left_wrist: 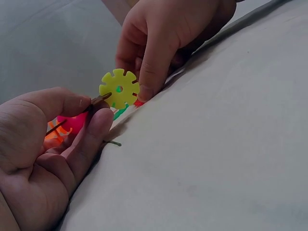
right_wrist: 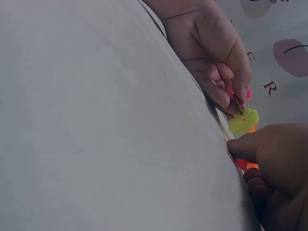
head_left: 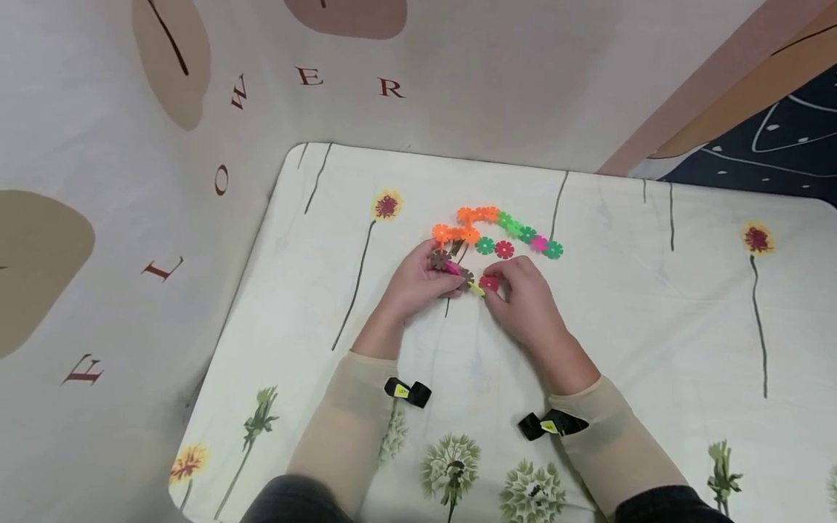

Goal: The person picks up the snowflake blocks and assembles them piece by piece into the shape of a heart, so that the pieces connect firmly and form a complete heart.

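My left hand (head_left: 418, 280) pinches a brown notched snap disc (head_left: 466, 276) between thumb and fingers. A yellow disc (left_wrist: 119, 89) is slotted onto that brown one and sticks out past the fingertips. Behind it, a pink disc (head_left: 452, 268) and another brown disc (head_left: 441, 258) lead back to orange discs (head_left: 455, 234) on the table. Just right of the yellow disc, my right hand (head_left: 526, 298) pinches a red disc (head_left: 488, 282), which is mostly hidden by the fingers in both wrist views.
Beyond the hands, a curved chain of orange, green and pink discs (head_left: 514, 227) lies on the table. A green disc (head_left: 484, 245) and a second red disc (head_left: 504, 249) lie inside the curve. A flower-print cloth (head_left: 641, 312) covers the table, with a printed curtain (head_left: 497, 94) behind.
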### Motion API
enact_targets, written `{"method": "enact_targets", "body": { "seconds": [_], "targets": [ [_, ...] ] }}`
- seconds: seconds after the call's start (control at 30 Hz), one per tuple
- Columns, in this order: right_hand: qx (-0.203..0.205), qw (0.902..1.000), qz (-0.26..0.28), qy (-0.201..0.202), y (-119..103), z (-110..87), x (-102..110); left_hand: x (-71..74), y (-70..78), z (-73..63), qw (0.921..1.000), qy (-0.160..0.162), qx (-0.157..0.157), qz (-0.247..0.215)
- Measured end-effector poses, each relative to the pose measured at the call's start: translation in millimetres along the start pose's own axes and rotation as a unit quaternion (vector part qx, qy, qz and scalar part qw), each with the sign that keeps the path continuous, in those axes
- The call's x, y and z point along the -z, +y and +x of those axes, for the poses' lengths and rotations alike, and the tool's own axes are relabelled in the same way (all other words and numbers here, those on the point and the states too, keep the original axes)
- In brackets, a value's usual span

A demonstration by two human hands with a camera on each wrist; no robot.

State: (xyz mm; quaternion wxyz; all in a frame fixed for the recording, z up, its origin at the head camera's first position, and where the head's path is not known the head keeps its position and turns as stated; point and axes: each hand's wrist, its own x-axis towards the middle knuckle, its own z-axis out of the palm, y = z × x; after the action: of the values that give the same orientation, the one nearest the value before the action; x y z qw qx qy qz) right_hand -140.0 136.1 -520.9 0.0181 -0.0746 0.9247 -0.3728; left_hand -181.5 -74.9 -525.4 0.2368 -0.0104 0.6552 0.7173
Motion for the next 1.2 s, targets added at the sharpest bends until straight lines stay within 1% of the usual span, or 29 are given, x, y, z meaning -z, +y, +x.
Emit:
{"method": "enact_targets", "body": {
  "seconds": [0.13,0.23,0.33,0.4,0.53,0.63,0.73,0.9,1.07,1.2],
  "targets": [
    [-0.034,0.9983,0.048,0.005,-1,-1.5,3,-0.4,-0.5,0.0,1.0000,0.000,0.001,-0.008],
    [-0.059,0.9941,0.090,0.013,0,-3.5,6,0.1,-0.5,0.0,0.9999,0.001,0.001,-0.014],
    [-0.077,0.9893,0.124,0.008,0,-4.5,8,0.6,-0.2,0.0,0.9998,0.001,0.003,-0.020],
    [-0.087,0.9852,0.147,-0.002,0,-4.9,9,0.7,-0.1,-0.1,0.9997,0.001,0.005,-0.024],
    [-0.112,0.9741,0.195,-0.024,-1,-4.9,11,0.6,-0.2,0.6,0.9995,0.000,0.007,-0.031],
    [-0.130,0.9661,0.220,-0.037,0,-4.6,11,0.3,-0.5,1.3,0.9994,0.002,0.008,-0.034],
    [-0.135,0.9617,0.233,-0.052,1,-4.3,12,0.2,-0.5,1.8,0.9994,0.003,0.008,-0.035],
    [-0.130,0.9572,0.248,-0.072,2,-3.0,12,0.8,-0.6,1.8,0.9994,0.007,0.011,-0.031],
    [-0.129,0.9493,0.276,-0.076,2,-1.1,11,1.9,-1.3,2.3,0.9996,0.006,0.009,-0.027],
    [-0.129,0.9457,0.288,-0.079,3,-0.3,10,3.1,-1.2,2.4,0.9997,-0.003,0.006,-0.022]
  ]
}}
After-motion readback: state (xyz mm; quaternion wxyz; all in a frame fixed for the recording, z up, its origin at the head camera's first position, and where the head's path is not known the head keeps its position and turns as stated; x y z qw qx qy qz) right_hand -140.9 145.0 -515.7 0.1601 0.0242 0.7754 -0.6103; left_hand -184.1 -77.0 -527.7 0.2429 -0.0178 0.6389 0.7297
